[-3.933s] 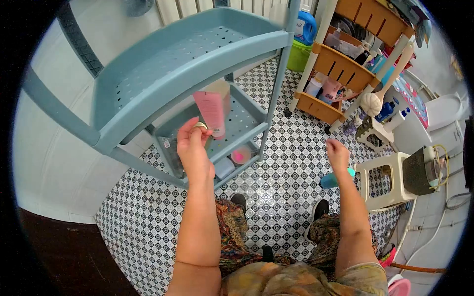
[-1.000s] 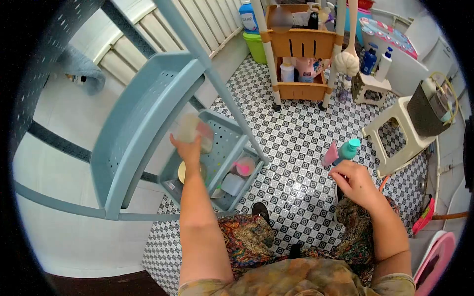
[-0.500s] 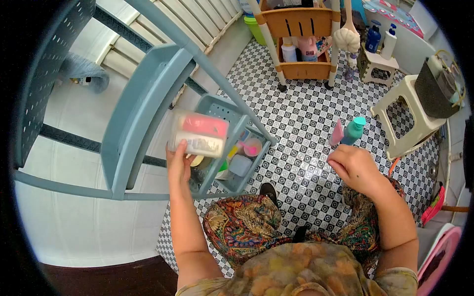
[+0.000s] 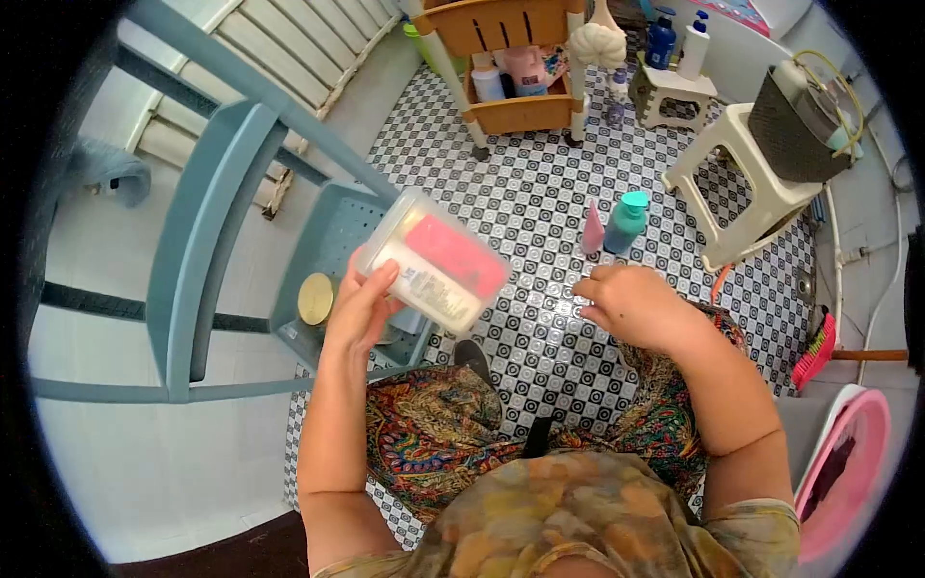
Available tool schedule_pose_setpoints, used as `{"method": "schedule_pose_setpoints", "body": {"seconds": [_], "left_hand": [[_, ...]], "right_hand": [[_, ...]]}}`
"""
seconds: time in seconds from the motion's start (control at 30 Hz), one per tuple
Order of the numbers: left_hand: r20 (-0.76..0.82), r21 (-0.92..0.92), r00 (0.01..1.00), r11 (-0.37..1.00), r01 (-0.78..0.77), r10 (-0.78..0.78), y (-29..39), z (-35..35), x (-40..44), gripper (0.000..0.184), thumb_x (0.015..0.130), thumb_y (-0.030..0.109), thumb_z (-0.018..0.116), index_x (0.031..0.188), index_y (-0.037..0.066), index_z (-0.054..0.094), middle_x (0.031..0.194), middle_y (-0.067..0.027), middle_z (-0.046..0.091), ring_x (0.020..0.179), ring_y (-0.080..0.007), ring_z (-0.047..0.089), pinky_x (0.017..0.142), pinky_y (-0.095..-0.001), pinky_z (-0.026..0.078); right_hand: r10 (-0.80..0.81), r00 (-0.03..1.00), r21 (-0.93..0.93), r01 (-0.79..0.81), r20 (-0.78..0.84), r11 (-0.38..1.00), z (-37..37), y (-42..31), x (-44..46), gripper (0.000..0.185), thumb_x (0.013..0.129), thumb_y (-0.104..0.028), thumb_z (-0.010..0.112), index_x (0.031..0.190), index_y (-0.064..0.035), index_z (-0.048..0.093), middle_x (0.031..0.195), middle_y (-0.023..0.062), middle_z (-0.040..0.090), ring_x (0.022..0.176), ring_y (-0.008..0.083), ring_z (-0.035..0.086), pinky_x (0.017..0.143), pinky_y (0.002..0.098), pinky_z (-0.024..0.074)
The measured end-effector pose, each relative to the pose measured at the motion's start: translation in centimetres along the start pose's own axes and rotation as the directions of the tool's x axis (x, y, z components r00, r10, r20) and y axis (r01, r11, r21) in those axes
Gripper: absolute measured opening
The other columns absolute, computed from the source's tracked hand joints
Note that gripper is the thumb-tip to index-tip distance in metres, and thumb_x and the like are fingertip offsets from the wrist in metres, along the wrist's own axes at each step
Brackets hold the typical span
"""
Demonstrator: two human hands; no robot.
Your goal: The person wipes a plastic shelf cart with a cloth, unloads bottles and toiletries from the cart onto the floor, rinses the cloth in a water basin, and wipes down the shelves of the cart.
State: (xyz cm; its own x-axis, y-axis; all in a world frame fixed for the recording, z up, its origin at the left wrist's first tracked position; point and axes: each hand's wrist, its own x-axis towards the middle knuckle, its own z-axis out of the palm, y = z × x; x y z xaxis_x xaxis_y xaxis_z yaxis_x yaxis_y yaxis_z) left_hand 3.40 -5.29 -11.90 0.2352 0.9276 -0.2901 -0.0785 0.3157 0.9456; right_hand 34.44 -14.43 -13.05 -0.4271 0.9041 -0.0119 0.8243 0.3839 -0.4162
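My left hand (image 4: 364,303) grips a clear plastic container (image 4: 409,204) by its near left side and holds it tilted above the floor. Inside it lie a pink packet (image 4: 458,255) and a white bottle (image 4: 434,294) with small print. My right hand (image 4: 626,303) hovers over the floor, fingers loosely bent and thumb apart, with nothing visible in it. Just beyond it a teal pump bottle (image 4: 625,223) and a pink tube (image 4: 593,231) stand upright side by side on the floor.
To the left is a blue-grey shelf rack (image 4: 207,241); a round yellowish lid (image 4: 316,299) shows in its lower basket. An orange trolley (image 4: 520,114) stands ahead. At right are a white stool (image 4: 718,197) bearing a dark basket (image 4: 795,125), and a pink basin (image 4: 848,472).
My left hand has carried the container rightward, away from the rack, and tilted it. My right hand's fingers have loosened. The view has turned, shifting the surroundings leftward.
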Motion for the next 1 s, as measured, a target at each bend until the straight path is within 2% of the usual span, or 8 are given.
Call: {"method": "schedule_pose_setpoints", "body": {"seconds": [0.23,0.4,0.63,0.73,0.8,0.87,0.93,1.0], "left_hand": [[0.159,0.001,0.984,0.997,0.076,-0.075,-1.4,4.1,4.1,0.055,0.077,0.022,0.062,0.121,0.009,0.032,0.109,-0.0091,0.048,0.097,-0.0193,0.051,0.075,-0.0393,0.047],[-0.101,0.325,0.993,0.941,0.098,-0.068,-6.7,6.0,9.3,0.064,0.068,0.021,0.071,0.117,0.005,0.032,0.107,-0.0125,0.047,0.090,-0.0197,0.052,0.070,-0.0342,0.047],[-0.271,0.354,0.960,0.935,0.036,0.066,-19.8,5.7,16.7,0.065,0.060,0.013,0.074,0.109,-0.004,0.035,0.097,-0.0133,0.052,0.084,-0.0197,0.054,0.073,-0.0287,0.046],[-0.269,0.372,0.945,0.925,-0.079,0.189,-24.8,6.6,19.3,0.061,0.058,0.015,0.075,0.104,-0.004,0.041,0.097,-0.0137,0.054,0.085,-0.0197,0.054,0.074,-0.0302,0.046],[-0.141,0.380,0.989,0.925,0.011,0.046,-27.7,6.5,21.5,0.064,0.059,0.019,0.075,0.108,-0.002,0.039,0.100,-0.0129,0.054,0.088,-0.0208,0.054,0.076,-0.0326,0.045],[-0.242,0.495,0.968,0.866,0.065,0.066,-23.1,10.7,19.4,0.069,0.055,0.022,0.077,0.108,-0.002,0.039,0.100,-0.0142,0.054,0.092,-0.0241,0.053,0.079,-0.0347,0.044],[-0.328,0.645,0.886,0.763,-0.045,0.329,-28.0,11.3,21.6,0.062,0.053,0.022,0.077,0.102,0.001,0.047,0.095,-0.0161,0.055,0.089,-0.0273,0.055,0.078,-0.0362,0.044],[-0.285,0.528,0.923,0.846,-0.074,0.259,-28.7,12.2,22.5,0.063,0.054,0.018,0.076,0.105,0.003,0.043,0.098,-0.0172,0.051,0.095,-0.0310,0.050,0.082,-0.0389,0.041]], "right_hand": [[-0.015,0.984,-0.058,0.026,0.180,0.998,1.2,-0.5,-0.2,0.021,0.074,-0.021,0.059,0.087,-0.0051,0.055,0.075,0.0097,0.054,0.075,0.0275,0.056,0.064,0.0372,0.0464],[-0.077,0.981,-0.059,0.089,0.178,0.994,2.4,-0.6,-1.0,0.020,0.075,-0.020,0.057,0.088,-0.0046,0.054,0.075,0.0089,0.053,0.074,0.0260,0.055,0.063,0.0356,0.0452],[-0.076,0.966,-0.068,0.096,0.248,0.993,1.1,-1.2,-1.4,0.027,0.071,-0.017,0.057,0.094,-0.0037,0.052,0.078,0.0081,0.052,0.075,0.0239,0.054,0.065,0.0336,0.0425],[-0.062,0.947,-0.084,0.092,0.314,0.992,0.1,-0.8,-1.2,0.030,0.072,-0.018,0.057,0.098,-0.0047,0.050,0.080,0.0071,0.052,0.077,0.0220,0.053,0.067,0.0314,0.0411],[0.001,0.960,-0.098,0.028,0.280,0.995,0.0,-0.8,-1.2,0.031,0.074,-0.020,0.056,0.100,-0.0051,0.050,0.080,0.0066,0.051,0.078,0.0217,0.053,0.068,0.0316,0.0406],[-0.089,0.976,-0.086,0.108,0.197,0.990,0.1,-0.4,-1.2,0.034,0.068,-0.012,0.052,0.100,-0.0011,0.053,0.079,0.0070,0.052,0.076,0.0212,0.053,0.066,0.0304,0.0413],[-0.028,0.964,-0.094,0.055,0.263,0.994,-0.4,-0.4,-1.1,0.035,0.071,-0.014,0.052,0.105,-0.0042,0.053,0.079,0.0065,0.051,0.076,0.0207,0.053,0.066,0.0299,0.0410],[-0.035,0.960,-0.092,0.063,0.279,0.994,-0.4,-0.3,-1.0,0.034,0.072,-0.016,0.053,0.104,-0.0048,0.053,0.079,0.0069,0.051,0.076,0.0210,0.053,0.066,0.0305,0.0412]]}}
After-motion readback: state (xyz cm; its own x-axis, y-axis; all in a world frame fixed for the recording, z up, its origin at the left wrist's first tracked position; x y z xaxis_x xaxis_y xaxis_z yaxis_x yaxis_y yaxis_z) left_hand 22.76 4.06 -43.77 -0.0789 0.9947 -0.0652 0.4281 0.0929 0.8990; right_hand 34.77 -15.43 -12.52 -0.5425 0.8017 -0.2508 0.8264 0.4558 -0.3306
